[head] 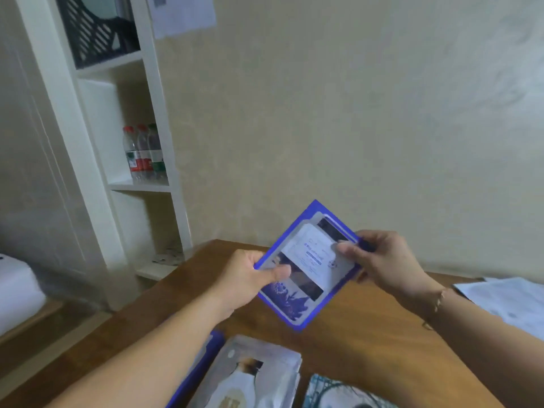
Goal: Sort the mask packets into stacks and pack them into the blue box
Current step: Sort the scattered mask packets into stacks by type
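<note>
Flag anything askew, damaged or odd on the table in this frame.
Nothing looks damaged or spilled. The left hand and right hand hold the blue-bordered rectangular mask packet tilted above the brown wooden table.

Two hands: left hand [250,278], right hand [382,260]. One blue box [297,307]. Two packet stacks [253,375] on the table. Three bottles [143,151]. One dark crate [97,28].
</note>
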Demonstrator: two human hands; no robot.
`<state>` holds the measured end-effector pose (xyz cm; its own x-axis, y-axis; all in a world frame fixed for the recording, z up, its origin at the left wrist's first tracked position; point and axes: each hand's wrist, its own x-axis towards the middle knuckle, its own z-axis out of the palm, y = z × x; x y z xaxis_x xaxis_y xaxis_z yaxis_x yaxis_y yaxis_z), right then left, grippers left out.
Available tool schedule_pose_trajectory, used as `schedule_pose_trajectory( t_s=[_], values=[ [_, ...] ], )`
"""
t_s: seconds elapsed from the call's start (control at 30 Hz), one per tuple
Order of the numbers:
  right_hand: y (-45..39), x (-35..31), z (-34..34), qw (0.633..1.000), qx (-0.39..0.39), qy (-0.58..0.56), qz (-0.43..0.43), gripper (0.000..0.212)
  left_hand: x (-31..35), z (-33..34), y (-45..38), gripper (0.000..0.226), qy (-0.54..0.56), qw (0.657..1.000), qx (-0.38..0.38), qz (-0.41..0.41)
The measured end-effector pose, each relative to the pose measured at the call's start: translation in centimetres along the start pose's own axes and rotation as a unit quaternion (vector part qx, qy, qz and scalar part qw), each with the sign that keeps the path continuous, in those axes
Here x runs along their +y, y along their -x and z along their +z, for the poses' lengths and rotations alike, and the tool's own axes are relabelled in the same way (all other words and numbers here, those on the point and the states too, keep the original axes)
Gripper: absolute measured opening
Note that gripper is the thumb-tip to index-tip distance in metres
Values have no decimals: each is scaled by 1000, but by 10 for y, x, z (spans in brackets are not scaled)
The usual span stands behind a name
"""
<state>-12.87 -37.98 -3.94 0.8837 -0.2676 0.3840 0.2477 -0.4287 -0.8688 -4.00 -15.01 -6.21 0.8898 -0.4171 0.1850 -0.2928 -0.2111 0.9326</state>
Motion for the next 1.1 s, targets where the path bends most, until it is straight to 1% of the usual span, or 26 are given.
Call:
schedule_pose_trajectory(
  t_s=[0.07,0.13,0.2,0.27,0.37,0.43,0.47,0.5,0.57,0.63,0.73,0.8,0.87,0.9,0.93,1.0,1.03,1.1],
  values=[
    [12,-14,-11,998,4,-43,47,18,19,5,16,28,104,994,-27,-32],
    [21,-24,-19,995,13,-63,73,18,32,11,32,34,197,978,-37,-64],
    [30,-30,-25,988,37,-112,102,17,41,19,47,34,313,944,-27,-99],
    [39,-32,-29,970,59,-189,139,17,46,27,59,24,390,912,-9,-127],
    [56,-30,-31,929,54,-321,177,14,56,39,69,22,388,910,32,-146],
    [66,-28,-32,895,19,-410,173,18,63,48,73,16,386,909,46,-149],
    [71,-27,-32,889,-2,-428,163,21,66,54,76,15,378,913,37,-147],
    [74,-26,-31,891,-13,-427,152,24,68,59,80,16,360,922,15,-143],
    [78,-25,-33,908,-4,-397,132,32,69,69,90,19,317,938,-40,-136],
    [82,-26,-36,922,-1,-367,124,36,70,72,98,16,305,940,-65,-139],
    [83,-26,-35,932,-25,-338,128,31,65,65,102,10,306,941,-32,-141],
    [78,-28,-32,936,-8,-322,142,24,61,52,106,13,294,947,-21,-130],
    [68,-29,-24,937,19,-307,169,22,53,32,115,20,283,951,-10,-123],
    [61,-31,-16,942,16,-283,180,20,48,19,121,23,277,953,3,-120],
    [55,-34,-5,950,-2,-251,187,17,43,4,129,24,274,954,25,-117],
    [44,-42,26,962,-57,-188,189,13,29,-29,141,24,272,951,88,-116],
    [40,-46,45,966,-78,-159,187,13,21,-46,147,30,267,948,128,-121],
    [31,-55,88,974,-101,-94,177,13,3,-81,158,51,245,936,211,-142]
  ],
)
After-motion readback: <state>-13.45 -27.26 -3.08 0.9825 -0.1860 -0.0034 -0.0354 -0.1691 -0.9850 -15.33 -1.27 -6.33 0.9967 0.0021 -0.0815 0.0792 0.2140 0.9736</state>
